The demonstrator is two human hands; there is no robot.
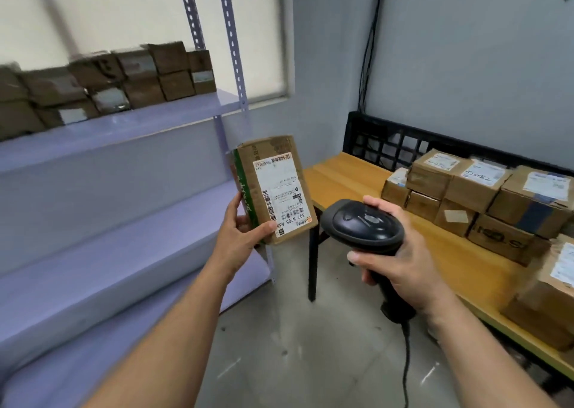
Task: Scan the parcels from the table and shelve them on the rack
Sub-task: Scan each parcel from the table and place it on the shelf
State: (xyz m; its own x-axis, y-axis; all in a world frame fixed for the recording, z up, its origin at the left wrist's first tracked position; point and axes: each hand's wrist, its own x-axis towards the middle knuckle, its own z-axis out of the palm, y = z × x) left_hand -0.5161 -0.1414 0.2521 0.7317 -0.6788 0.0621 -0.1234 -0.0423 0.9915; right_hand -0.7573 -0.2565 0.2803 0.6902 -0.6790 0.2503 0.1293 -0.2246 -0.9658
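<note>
nearest, at the bottom of the frame, two bare forearms reach forward. the right hand (pixel 400 261), right of centre, has its grip clenched round the handle of a black barcode scanner (pixel 363 224), thumb up by the head. the scanner's cable (pixel 405 370) hangs down to the bottom edge. just left of it, the left hand (pixel 240 236) holds a small cardboard parcel (pixel 273 187) upright in the middle of the frame. that grip pinches only the lower left corner, thumb on the front and fingers behind. the white shipping label (pixel 279 190) with its barcodes faces the wearer, and the scanner sits just beside the parcel's lower right corner.

i'd say the scan is the step in hand, and the miss is the likely fault. the scanner's head seems to point past the box rather than at the label, so it may not read unless one of them turns. a corner pinch like that could also let the box tip and drop to the concrete floor. the dangling cable could catch on the worktop's leg.

further right, the wooden worktop (pixel 341 174) carries a stack of waiting parcels (pixel 475 190), with a black crate (pixel 388 140) behind. on the left, the lilac rack (pixel 124 128) holds shelved boxes (pixel 139 75) in the upper left, blurred.
</note>
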